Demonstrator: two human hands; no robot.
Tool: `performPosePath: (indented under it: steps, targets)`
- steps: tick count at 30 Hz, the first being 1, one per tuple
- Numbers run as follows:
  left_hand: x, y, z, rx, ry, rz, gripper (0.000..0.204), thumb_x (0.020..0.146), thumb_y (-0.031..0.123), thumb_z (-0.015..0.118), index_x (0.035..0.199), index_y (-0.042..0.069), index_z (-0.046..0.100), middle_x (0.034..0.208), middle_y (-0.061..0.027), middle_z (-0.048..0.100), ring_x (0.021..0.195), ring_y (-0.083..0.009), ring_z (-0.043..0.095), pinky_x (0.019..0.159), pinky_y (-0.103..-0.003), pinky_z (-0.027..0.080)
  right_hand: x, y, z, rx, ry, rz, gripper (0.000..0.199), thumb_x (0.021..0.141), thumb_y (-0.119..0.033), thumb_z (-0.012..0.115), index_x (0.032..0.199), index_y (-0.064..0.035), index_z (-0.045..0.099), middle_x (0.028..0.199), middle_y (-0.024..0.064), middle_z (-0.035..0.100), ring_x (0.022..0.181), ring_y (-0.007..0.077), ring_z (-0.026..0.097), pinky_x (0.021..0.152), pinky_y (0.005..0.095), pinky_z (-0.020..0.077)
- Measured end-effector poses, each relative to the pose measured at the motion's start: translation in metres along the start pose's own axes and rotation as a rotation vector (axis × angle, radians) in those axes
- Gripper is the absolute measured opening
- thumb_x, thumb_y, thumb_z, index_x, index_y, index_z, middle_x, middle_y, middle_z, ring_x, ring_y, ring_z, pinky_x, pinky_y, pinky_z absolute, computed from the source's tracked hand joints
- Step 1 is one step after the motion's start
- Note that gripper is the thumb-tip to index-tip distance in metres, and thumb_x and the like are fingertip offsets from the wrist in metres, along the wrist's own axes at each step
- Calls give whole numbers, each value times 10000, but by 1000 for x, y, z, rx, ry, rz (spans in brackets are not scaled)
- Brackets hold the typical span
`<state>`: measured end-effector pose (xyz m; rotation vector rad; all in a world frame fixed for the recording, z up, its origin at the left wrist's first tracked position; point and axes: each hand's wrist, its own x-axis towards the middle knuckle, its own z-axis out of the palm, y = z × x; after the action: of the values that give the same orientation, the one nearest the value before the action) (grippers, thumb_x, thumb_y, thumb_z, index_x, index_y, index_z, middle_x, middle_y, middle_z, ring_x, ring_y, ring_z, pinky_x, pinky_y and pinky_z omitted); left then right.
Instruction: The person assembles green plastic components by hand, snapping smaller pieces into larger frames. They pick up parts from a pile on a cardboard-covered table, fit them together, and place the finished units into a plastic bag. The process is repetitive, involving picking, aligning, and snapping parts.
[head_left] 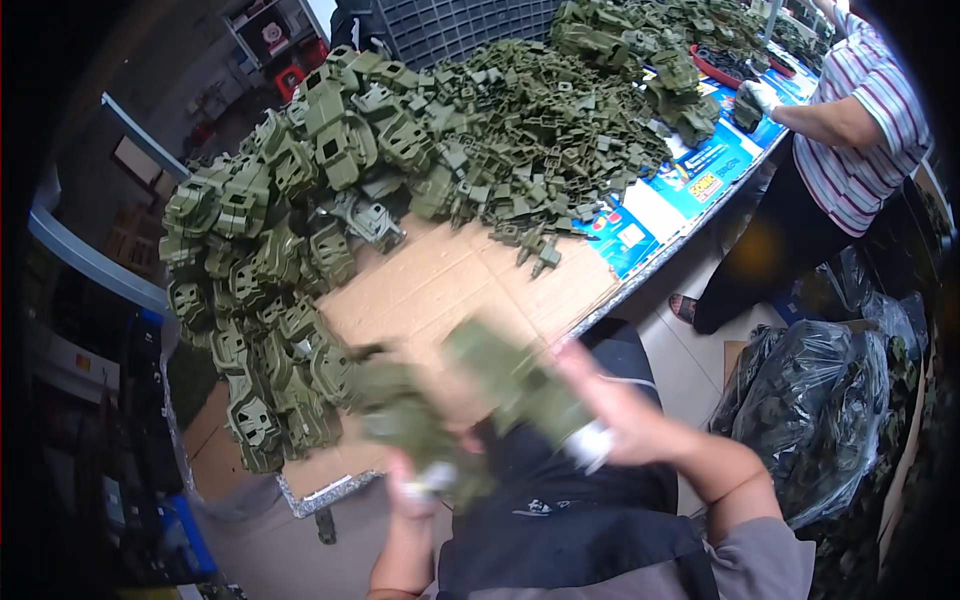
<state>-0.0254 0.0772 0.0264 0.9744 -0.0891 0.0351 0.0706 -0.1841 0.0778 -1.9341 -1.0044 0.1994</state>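
My left hand grips an olive-green plastic part, blurred by motion, just over the near table edge. A second olive-green plastic part of the same kind sits in my right hand, which is raised beside it. The two parts are close together but I cannot tell if they touch. Both hover above brown cardboard that covers the table. A heap of larger green moulded shells lies to the left. Small green frame pieces are piled behind.
A person in a striped shirt stands at the right end of the table handling a green piece. Black plastic bags full of parts sit on the floor at the right. Blue printed sheets cover the far table. A grey crate stands behind.
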Motion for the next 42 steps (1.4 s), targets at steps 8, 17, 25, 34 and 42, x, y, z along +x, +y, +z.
performPosePath:
  steps: [8, 17, 25, 34, 42]
  targets:
    - [4, -20, 13, -365, -3, -466, 649, 880, 544, 473, 1203, -18, 437, 1081, -190, 537, 993, -360, 584, 893, -513, 474, 89, 29, 11, -368, 65, 121, 682, 843, -276, 601, 1414, -99, 274, 1290, 225, 442, 1122, 391, 490, 979, 427, 386]
    - [21, -29, -7, -117, -219, -467, 722, 822, 282, 661, 1383, 27, 285, 1252, -203, 481, 1032, -354, 590, 877, -444, 505, 88, 118, -36, -815, 281, -8, 436, 685, 21, 601, 1098, -117, 567, 1006, 155, 521, 946, 328, 534, 822, 393, 448]
    - [10, -83, -14, -26, -315, -568, 909, 795, 189, 681, 1458, 20, 82, 1451, -100, 290, 1300, -180, 348, 1060, -323, 296, 88, 129, -48, -853, 292, -287, 265, 628, -12, 614, 870, -66, 520, 919, 157, 501, 917, 353, 483, 784, 410, 418]
    - [-14, -110, -23, -124, -83, -872, 580, 815, 237, 687, 1285, -7, 451, 1183, -111, 580, 1026, -168, 605, 894, -278, 490, -69, 59, 64, -148, -120, 247, 187, 759, -84, 654, 901, -60, 535, 778, 149, 606, 755, 346, 604, 661, 421, 486]
    - [-4, -106, -17, 41, -204, -903, 598, 818, 253, 684, 1300, 1, 434, 1177, -91, 576, 1027, -160, 599, 887, -276, 483, -65, 54, 81, -205, -270, 324, 273, 649, 13, 617, 918, -30, 591, 756, 189, 608, 735, 356, 622, 680, 432, 514]
